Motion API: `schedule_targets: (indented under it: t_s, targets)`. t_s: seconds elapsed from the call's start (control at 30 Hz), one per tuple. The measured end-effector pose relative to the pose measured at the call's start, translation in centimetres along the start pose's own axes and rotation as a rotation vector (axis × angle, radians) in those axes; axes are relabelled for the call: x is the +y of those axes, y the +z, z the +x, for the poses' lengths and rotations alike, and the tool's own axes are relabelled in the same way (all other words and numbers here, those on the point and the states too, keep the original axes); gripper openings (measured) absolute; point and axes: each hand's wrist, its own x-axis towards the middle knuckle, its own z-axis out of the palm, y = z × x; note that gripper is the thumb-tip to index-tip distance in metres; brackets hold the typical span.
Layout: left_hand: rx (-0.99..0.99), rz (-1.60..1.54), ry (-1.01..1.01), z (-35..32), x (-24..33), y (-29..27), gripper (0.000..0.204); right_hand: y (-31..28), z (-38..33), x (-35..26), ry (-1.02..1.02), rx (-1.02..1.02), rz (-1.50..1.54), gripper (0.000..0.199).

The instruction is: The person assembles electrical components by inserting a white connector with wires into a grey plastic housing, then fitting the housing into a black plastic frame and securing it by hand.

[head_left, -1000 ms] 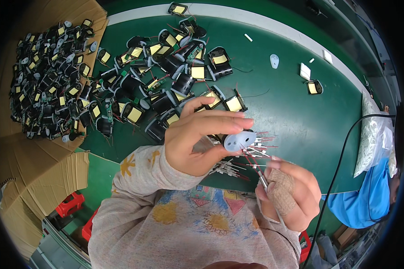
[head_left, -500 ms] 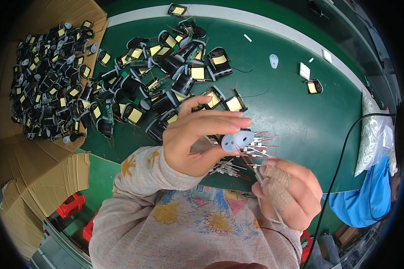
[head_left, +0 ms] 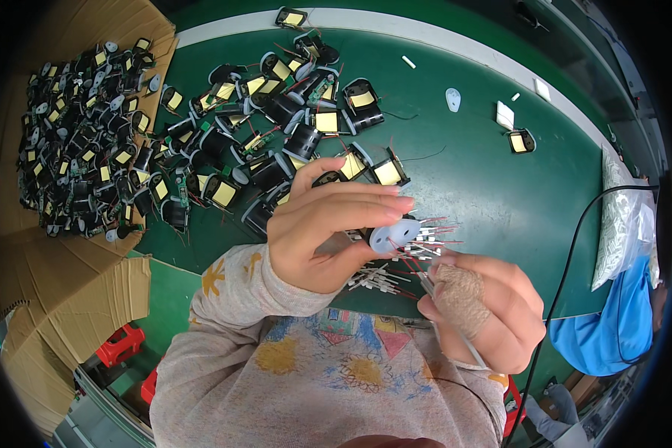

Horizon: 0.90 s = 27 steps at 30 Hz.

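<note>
Pinched between the fingers and thumb of my left hand (head_left: 321,231) is a small black device housing with a grey oval end cap (head_left: 394,236). The cap has small holes and faces my right side. Thin red wires (head_left: 407,261) run from it toward my right hand (head_left: 485,310). That hand is closed around slim metal tweezers (head_left: 463,340), their tip near the wires; the exact contact is hard to make out. A tan wrap covers one of its fingers. Under and behind my hands lies a pile of red-wired, white-tipped leads (head_left: 381,278).
Many black housings with yellow pads (head_left: 284,112) spread over the green table (head_left: 485,179), with more in a cardboard box (head_left: 145,22) at left. At the right are a loose grey cap (head_left: 453,100), a single housing (head_left: 521,141), a plastic bag (head_left: 612,224) and a black cable (head_left: 567,269).
My right hand and the tweezers have shifted slightly to the right. The left hand still grips the housing, its grey cap turned a little. The whole view has moved slightly.
</note>
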Motion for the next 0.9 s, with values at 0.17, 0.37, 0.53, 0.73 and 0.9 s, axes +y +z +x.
schedule_targets:
  t_s: [0.17, 0.37, 0.53, 0.73, 0.9]
  targets:
    - [-0.004, 0.005, 0.008, 0.1, 0.1, 0.1, 0.041, 0.2, -0.2, -0.2, 0.074, 0.014, 0.018, 0.028]
    - [-0.001, 0.013, -0.003, 0.0, 0.2, 0.0, 0.044, 0.8, -0.4, 0.1, -0.024, 0.057, -0.049, 0.025]
    - [0.113, -0.057, -0.040, 0.2, 0.5, 0.5, 0.034, 0.9, -0.4, 0.0, -0.077, 0.085, -0.083, 0.021]
    - [0.113, -0.051, -0.048, 0.1, 0.5, 0.5, 0.036, 1.1, -0.3, -0.2, -0.047, 0.096, -0.090, 0.023]
    - [0.046, 0.052, -0.005, 0.6, 0.8, 0.1, 0.037, 0.9, 0.1, 0.6, 0.033, 0.025, -0.045, 0.021]
